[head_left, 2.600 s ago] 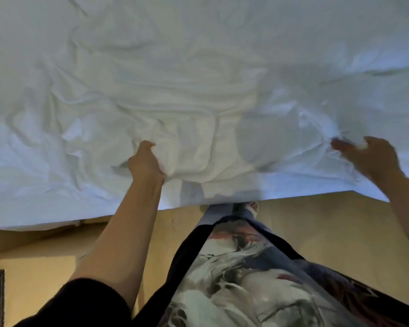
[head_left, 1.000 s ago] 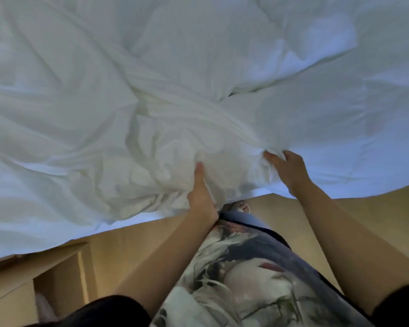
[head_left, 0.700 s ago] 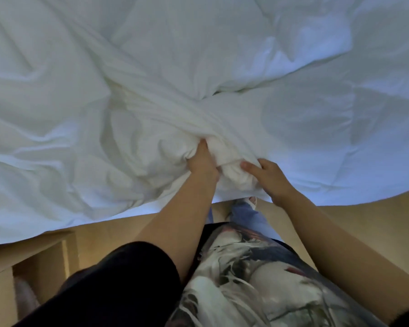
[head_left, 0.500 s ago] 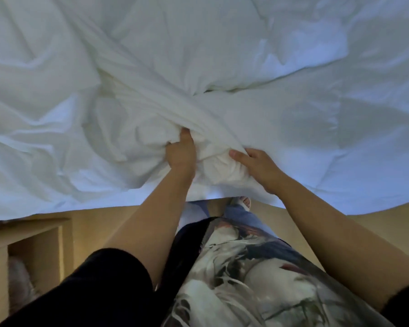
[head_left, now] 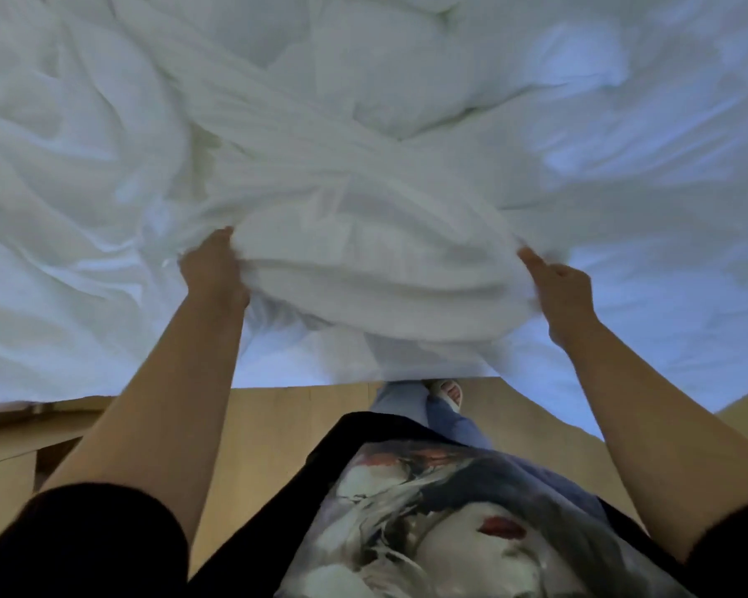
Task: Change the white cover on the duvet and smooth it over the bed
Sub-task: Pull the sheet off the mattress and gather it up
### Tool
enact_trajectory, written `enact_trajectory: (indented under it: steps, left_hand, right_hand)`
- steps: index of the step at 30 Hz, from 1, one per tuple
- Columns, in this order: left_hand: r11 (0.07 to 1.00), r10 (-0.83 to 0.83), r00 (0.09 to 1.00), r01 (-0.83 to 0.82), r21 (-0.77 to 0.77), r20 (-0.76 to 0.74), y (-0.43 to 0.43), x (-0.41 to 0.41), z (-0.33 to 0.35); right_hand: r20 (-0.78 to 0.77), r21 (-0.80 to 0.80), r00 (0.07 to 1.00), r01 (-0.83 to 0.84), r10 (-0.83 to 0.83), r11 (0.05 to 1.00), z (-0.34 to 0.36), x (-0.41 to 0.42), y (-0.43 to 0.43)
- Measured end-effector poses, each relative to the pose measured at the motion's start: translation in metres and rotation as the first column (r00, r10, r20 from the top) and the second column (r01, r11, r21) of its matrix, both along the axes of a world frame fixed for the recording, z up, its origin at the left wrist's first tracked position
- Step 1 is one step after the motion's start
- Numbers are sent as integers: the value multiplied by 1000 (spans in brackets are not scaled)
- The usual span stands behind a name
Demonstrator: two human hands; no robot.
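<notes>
Moved well apart since half a second back, from side by side on one bunch to either end of a thick fold of the white duvet cover [head_left: 363, 261]. Gripping with the left hand [head_left: 210, 269], fingers curled into the cloth; gripping with the right hand [head_left: 558, 291], fingers curled on the other end. Holding the fold raised at the near edge, with the rest lying rumpled across the bed beyond. Standing on a wooden floor [head_left: 268, 425], one sandalled foot [head_left: 445, 390] showing beneath the hem.

Bunched duvet [head_left: 363, 269] blocks the whole far side; bare floor [head_left: 277, 425] lies open near, wooden cabinet [head_left: 5, 468] near left.
</notes>
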State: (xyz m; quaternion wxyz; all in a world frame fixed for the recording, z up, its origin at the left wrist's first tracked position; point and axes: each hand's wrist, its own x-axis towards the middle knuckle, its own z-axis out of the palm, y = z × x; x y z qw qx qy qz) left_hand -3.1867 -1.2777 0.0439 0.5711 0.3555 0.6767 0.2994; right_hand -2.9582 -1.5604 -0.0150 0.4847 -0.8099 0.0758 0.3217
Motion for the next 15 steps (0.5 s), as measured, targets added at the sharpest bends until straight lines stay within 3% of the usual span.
enact_trajectory:
  steps: [4,8,10,13,15]
  left_hand:
    - [997,48,999,-46,-69,25,-15,23,-8]
    - [984,157,987,-158,-85,-25,-28,34,-15]
    - [975,142,988,-150,-163,-56,-43,43,-15]
    - [971,96,995,-88,-224,25,-83,65,-20]
    - [971,-20,994,-6,-239,-107,-117,85,-20]
  right_hand:
    - [-37,-70,981,-194,192,978,-9,-10,-3]
    - [-59,-108,963,-268,263,957,-6,-7,-11]
    - [-95,-108,958,-282,272,953,-8,-8,-9]
    - [-159,-86,947,-294,278,952,-10,-8,-13]
    - [-154,-58,946,-296,284,954,-8,-2,-24]
